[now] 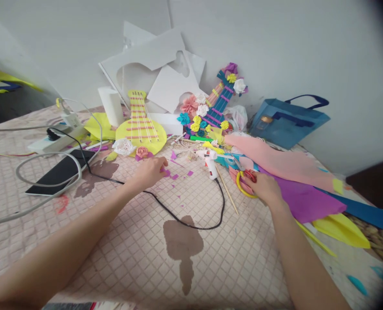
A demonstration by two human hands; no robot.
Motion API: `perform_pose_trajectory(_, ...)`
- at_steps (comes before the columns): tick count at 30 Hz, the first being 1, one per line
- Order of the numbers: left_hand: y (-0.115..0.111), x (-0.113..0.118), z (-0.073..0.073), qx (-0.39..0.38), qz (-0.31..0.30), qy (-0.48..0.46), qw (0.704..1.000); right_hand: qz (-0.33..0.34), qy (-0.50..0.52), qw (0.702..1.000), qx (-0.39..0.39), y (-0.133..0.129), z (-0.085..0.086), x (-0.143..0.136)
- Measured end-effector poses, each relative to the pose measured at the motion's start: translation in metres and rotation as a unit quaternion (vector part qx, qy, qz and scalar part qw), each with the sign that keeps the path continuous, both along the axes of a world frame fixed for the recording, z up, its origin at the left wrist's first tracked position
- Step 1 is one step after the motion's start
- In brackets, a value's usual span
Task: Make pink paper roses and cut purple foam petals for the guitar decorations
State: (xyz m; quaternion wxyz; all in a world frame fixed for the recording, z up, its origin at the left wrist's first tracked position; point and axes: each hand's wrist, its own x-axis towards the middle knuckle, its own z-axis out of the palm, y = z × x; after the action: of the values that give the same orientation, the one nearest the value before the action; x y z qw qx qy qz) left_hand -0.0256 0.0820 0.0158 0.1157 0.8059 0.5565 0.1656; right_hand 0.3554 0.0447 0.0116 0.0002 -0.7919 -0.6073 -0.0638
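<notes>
My left hand point(150, 172) is low over the table with its fingers curled together. Purple paper scraps point(175, 177) lie right at its fingertips; whether a scrap is pinched there I cannot tell. On the right, my right hand point(265, 188) is closed on scissors with yellow and red handles point(243, 189), their blades pointing away over crumpled crepe paper. Between my hands lies a white glue gun point(211, 165), its black cord point(191, 226) looping toward me. A thin wooden stick point(228, 193) rests beside it. Beyond my left hand leans a yellow paper guitar point(141, 127) with white strings and paper flowers.
A blue guitar point(222, 103) covered in paper flowers leans at the back, near white board offcuts point(167, 84). Pink point(284, 161) and purple sheets point(314, 198) spread at right, before a blue bag point(286, 122). Left are a power strip point(57, 137) and black tablet point(60, 172).
</notes>
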Motion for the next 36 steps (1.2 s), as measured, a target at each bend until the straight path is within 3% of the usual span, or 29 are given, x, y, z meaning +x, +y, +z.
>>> perform_pose_trajectory(12, 0.001, 0.009, -0.003, 0.036, -0.026, 0.057, 0.997, -0.003, 0.011, 1.000, -0.008, 0.002, -0.002, 0.003)
perform_pose_trajectory(18, -0.009, 0.010, 0.010, 0.030, -0.048, 0.010, 0.998, -0.022, -0.001, 0.999, -0.030, -0.002, 0.001, 0.000)
perform_pose_trajectory(21, -0.023, 0.014, 0.018, -0.067, -0.104, -0.103, 0.987, -0.051, -0.012, 0.998, -0.021, -0.007, 0.009, -0.003)
perform_pose_trajectory(23, -0.032, 0.018, 0.021, -0.172, -0.142, -0.207, 0.953, -0.063, 0.000, 0.997, 0.036, -0.010, 0.015, -0.010)
perform_pose_trajectory(25, -0.039, 0.022, 0.022, -0.247, -0.162, -0.279, 0.914, -0.027, 0.055, 0.991, 0.120, -0.016, 0.020, -0.027)
perform_pose_trajectory(27, -0.044, 0.026, 0.021, -0.288, -0.165, -0.320, 0.887, 0.084, 0.201, 0.961, 0.174, -0.024, 0.021, -0.054)
perform_pose_trajectory(30, -0.049, 0.033, 0.019, -0.314, -0.159, -0.352, 0.867, 0.223, 0.456, 0.859, 0.064, -0.042, 0.016, -0.105)
perform_pose_trajectory(33, -0.052, 0.037, 0.015, -0.312, -0.158, -0.370, 0.861, 0.250, 0.567, 0.784, -0.038, -0.057, 0.009, -0.145)
perform_pose_trajectory(36, -0.054, 0.039, 0.010, -0.311, -0.146, -0.386, 0.856, 0.230, 0.627, 0.739, -0.087, -0.062, 0.003, -0.161)
